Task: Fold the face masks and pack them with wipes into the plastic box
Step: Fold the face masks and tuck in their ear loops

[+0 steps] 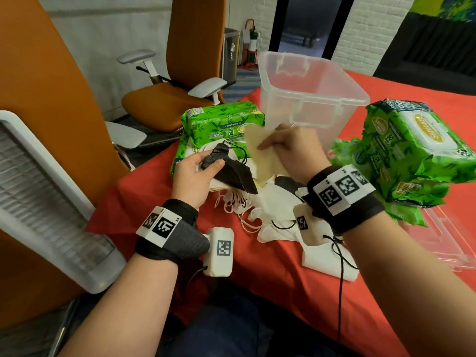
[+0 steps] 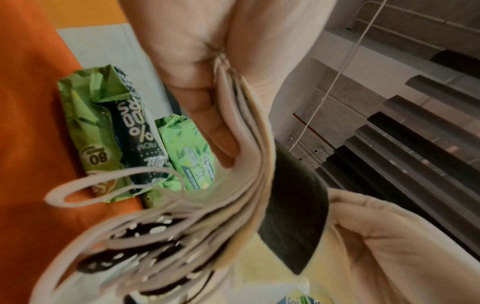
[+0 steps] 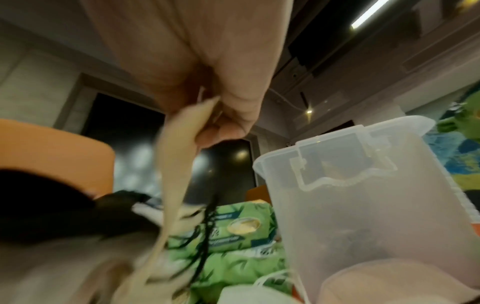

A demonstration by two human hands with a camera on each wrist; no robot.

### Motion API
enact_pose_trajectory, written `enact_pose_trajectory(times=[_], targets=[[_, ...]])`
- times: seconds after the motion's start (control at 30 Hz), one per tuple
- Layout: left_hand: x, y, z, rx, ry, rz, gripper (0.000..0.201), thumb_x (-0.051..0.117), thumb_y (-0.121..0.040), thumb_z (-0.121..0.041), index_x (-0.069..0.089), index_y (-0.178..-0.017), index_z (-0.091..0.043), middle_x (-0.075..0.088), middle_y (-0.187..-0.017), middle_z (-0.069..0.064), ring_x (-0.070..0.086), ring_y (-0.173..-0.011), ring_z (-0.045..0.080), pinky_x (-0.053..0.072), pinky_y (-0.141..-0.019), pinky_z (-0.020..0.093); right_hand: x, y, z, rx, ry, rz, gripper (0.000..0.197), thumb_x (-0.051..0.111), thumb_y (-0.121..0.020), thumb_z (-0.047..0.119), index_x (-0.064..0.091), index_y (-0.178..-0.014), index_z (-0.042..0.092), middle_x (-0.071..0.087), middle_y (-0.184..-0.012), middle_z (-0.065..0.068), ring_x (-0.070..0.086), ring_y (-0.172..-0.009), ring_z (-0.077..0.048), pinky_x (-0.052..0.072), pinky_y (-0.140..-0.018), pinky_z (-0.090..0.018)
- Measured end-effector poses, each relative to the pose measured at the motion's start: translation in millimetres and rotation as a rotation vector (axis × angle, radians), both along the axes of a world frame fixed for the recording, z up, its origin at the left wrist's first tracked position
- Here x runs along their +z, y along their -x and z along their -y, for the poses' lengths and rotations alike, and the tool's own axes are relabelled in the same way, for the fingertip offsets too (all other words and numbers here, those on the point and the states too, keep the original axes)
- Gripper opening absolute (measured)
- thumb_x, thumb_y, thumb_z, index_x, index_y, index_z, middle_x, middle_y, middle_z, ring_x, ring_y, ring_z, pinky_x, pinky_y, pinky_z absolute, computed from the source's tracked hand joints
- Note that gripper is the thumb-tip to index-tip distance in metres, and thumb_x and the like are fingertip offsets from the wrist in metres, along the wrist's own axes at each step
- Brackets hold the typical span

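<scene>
Face masks: a folded stack (image 1: 233,176) sits in the left hand (image 1: 192,173), black mask on top, white and cream ones beneath; the stack is held above the red-covered table (image 1: 283,274), just in front of the left wipes packs (image 1: 221,124). Left wrist view confirms the left fingers (image 2: 207,123) curl under the stack with the thumb on top, ear loops (image 2: 109,185) hanging free off its edge. Right hand (image 1: 291,148) pinches a cream mask (image 1: 260,155) between thumb and fingers, raised beside the stack and close to the near wall of the plastic box (image 1: 309,88). Right wrist view shows the same pinch on the cream mask (image 3: 176,164), which hangs down; image blurred. Plastic box stands upright and uncovered at the far side of the table; contents not readable through its cloudy wall. More loose masks (image 1: 275,217), white and black, lie in a heap on the table below the right wrist, touching each other. Second pile of green wipes packs (image 1: 409,150) lies at the right, next to the box. A clear lid (image 1: 448,243) lies flat on the table at the near right, partly under that pile. Orange chairs (image 1: 180,81) stand beyond the table's left edge.
</scene>
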State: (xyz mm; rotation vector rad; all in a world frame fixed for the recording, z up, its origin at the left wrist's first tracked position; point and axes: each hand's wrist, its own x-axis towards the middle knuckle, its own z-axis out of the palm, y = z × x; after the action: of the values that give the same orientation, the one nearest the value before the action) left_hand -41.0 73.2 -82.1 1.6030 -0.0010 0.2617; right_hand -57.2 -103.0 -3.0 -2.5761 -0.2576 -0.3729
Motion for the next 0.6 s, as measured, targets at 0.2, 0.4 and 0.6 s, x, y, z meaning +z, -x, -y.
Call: enact_pose_trajectory(times=[0.2, 0.4, 0.6], targets=[[1, -2, -2, 0.066, -0.035, 0.036, 0.03, 0.067, -0.08, -0.029, 0.068, -0.099, -0.005, 0.069, -0.096, 0.01, 0.062, -0.091, 0.018, 0.047, -0.087, 0.03, -14, 22, -29, 0.15, 0.122, -0.124, 0.04, 0.071, -0.074, 0.047, 0.072, -0.094, 0.012, 0.063, -0.09, -0.001, 0.052, -0.086, -0.017, 0.024, -0.063, -0.023], [1, -2, -7, 0.117, -0.024, 0.029, 0.023, 0.051, -0.095, -0.026, 0.069, -0.094, -0.012, 0.067, -0.085, 0.004, 0.058, -0.081, 0.01, 0.043, -0.081, 0.027, -18, 17, -28, -0.009, 0.01, -0.119, 0.02, 0.071, -0.078, 0.027, 0.07, -0.083, 0.008, 0.059, -0.076, -0.006, 0.051, -0.077, -0.022, 0.027, -0.061, -0.027], [6, 5, -1, -0.037, 0.129, -0.028, 0.026, 0.062, -0.076, -0.05, 0.068, -0.073, -0.025, 0.064, -0.082, -0.003, 0.057, -0.084, 0.014, 0.041, -0.08, 0.032, -7, 13, -20, -0.199, -0.108, -0.053, 0.018, 0.07, -0.075, 0.02, 0.068, -0.075, 0.002, 0.055, -0.065, -0.01, 0.045, -0.062, -0.022, 0.027, -0.051, -0.026]])
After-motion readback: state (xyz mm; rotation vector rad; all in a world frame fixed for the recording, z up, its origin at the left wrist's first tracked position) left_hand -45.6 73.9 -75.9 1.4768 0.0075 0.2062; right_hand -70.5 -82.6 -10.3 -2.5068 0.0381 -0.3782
